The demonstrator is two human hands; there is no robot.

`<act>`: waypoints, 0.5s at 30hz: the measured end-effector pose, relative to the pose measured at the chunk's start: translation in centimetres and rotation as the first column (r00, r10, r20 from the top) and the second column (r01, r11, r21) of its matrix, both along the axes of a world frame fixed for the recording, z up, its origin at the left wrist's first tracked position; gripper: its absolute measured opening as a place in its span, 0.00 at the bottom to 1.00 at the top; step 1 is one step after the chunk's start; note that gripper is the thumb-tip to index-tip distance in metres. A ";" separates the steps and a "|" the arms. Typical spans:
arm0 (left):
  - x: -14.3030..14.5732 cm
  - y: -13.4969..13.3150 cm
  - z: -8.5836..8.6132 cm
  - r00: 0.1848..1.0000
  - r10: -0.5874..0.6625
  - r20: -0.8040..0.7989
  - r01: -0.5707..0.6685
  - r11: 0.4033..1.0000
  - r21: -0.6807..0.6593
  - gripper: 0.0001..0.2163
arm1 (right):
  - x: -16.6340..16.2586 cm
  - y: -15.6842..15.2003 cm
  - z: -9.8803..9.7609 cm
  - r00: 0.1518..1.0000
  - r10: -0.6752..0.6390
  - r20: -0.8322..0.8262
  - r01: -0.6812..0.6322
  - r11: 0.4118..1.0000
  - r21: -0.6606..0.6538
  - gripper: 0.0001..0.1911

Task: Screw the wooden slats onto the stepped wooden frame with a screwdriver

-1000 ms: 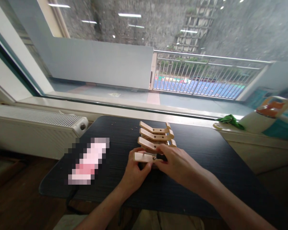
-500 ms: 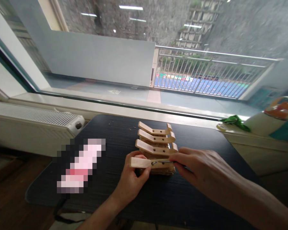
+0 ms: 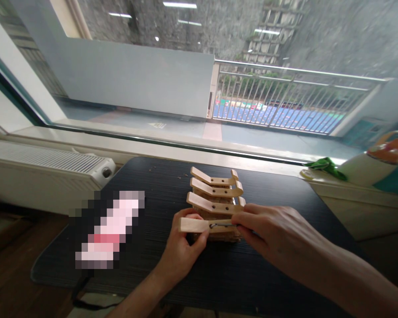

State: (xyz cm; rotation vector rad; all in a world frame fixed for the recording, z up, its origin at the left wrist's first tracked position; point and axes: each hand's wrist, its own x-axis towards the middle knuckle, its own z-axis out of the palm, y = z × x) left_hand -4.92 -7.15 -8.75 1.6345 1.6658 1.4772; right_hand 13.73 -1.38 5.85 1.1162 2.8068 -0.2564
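My left hand is closed on the pale, flared end of the nearest wooden hook, its thumb in front and its fingers behind. My right hand pinches a thin metal tool lying along that hook. The tool's tip is at the left screw hole; its other end is hidden in my fingers. Behind stand three similar wooden hooks, the closest of them showing two dark holes. Under the hooks are rough brown blocks, partly covered by my hands.
The dark table stands below a window. A blurred-out pink object lies on its left, with a black strap below. At left is a white radiator. A green cloth and a white container sit on the sill.
My right hand has shifted slightly left, and the metal tool now reaches the left hole of the nearest hook. My left hand keeps its grip. The view has tilted a little.
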 end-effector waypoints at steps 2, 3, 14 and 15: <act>0.0 0.0 0.0 1.000 -0.003 -0.005 0.003 1.000 0.005 0.08 | -0.2 -0.1 0.2 1.000 0.005 0.023 -0.004 1.000 -0.011 0.09; 0.0 0.0 -0.1 1.000 -0.005 -0.009 0.005 1.000 0.007 0.08 | -0.2 -0.1 0.2 0.999 0.003 0.035 -0.003 1.000 -0.012 0.09; -0.2 0.0 -0.4 1.000 -0.020 0.004 0.020 1.000 -0.007 0.09 | -1.2 0.6 1.1 0.972 0.223 0.074 -0.222 0.975 -0.021 0.09; -0.2 0.0 -0.4 1.000 -0.021 0.004 0.021 1.000 -0.008 0.09 | -1.5 0.7 1.2 0.970 0.227 0.085 -0.225 0.974 -0.029 0.10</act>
